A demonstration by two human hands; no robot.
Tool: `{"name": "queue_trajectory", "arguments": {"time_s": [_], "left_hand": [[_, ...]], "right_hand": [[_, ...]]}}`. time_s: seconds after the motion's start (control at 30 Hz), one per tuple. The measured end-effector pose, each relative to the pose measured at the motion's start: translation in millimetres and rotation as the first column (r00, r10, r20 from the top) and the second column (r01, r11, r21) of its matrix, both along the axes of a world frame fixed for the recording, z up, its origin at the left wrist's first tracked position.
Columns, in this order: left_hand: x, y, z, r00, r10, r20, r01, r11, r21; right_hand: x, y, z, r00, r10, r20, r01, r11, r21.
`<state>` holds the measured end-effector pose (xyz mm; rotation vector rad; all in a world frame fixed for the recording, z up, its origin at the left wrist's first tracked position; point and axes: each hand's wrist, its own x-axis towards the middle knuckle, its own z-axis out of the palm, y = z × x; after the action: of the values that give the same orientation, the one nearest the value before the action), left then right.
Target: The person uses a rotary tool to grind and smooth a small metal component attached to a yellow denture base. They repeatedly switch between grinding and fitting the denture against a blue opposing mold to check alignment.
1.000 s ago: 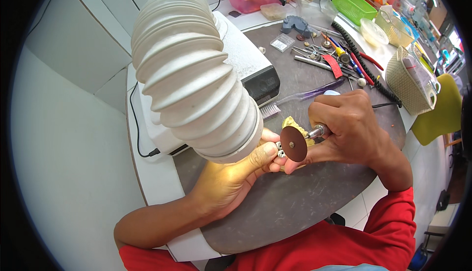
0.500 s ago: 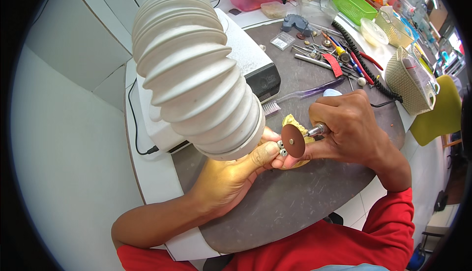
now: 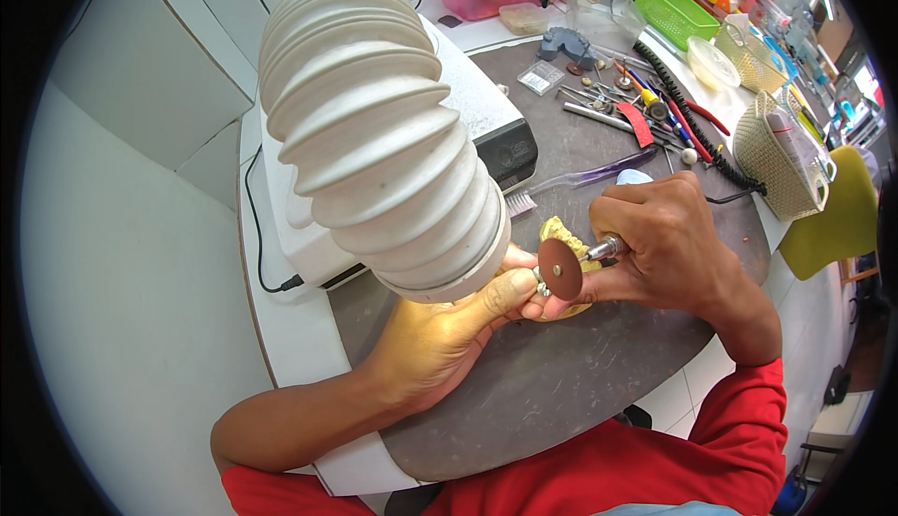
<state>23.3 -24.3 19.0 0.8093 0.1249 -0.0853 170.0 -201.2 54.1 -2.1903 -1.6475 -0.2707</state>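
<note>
My right hand is closed round a metal rotary handpiece. A reddish-brown abrasive disc sits on its tip, flat face toward me. Between thumb and fingers, my left hand pinches a small shiny metal dental piece, close against the disc's left edge; the disc hides part of it. Behind and below the hands a yellow dental cast rests on the dark work mat, partly covered. The wide mouth of a white ribbed suction hose hangs right above my left hand.
A white box-shaped machine stands behind the hose. Beyond my hands lie a purple toothbrush, burs and hand tools, a grey dental model and a coiled black cord. A cream basket and a green basket stand farther right.
The metal piece has turned slightly in my left fingers, and less of it shows beside the disc. Both hands stay almost in place; the whole view has shifted a little.
</note>
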Motion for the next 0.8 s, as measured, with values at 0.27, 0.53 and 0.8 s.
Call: {"name": "queue_trajectory", "arguments": {"time_s": [0.27, 0.53, 0.8], "left_hand": [[1.4, 1.3, 1.6, 1.000, -0.022, 0.016, 0.022, 0.999, 0.027], [1.4, 0.5, -0.1, 1.000, -0.014, 0.026, 0.013, 1.000, 0.025], [1.3, -0.3, 1.8, 1.000, -0.012, 0.025, 0.011, 1.000, 0.017]], "right_hand": [[1.2, -0.6, -1.2, 1.000, 0.001, -0.004, -0.001, 1.000, -0.011], [1.0, 0.3, -0.9, 1.000, 0.005, -0.010, -0.005, 1.000, 0.001], [1.4, 0.9, -0.8, 1.000, 0.007, -0.010, -0.006, 1.000, 0.010]]}}
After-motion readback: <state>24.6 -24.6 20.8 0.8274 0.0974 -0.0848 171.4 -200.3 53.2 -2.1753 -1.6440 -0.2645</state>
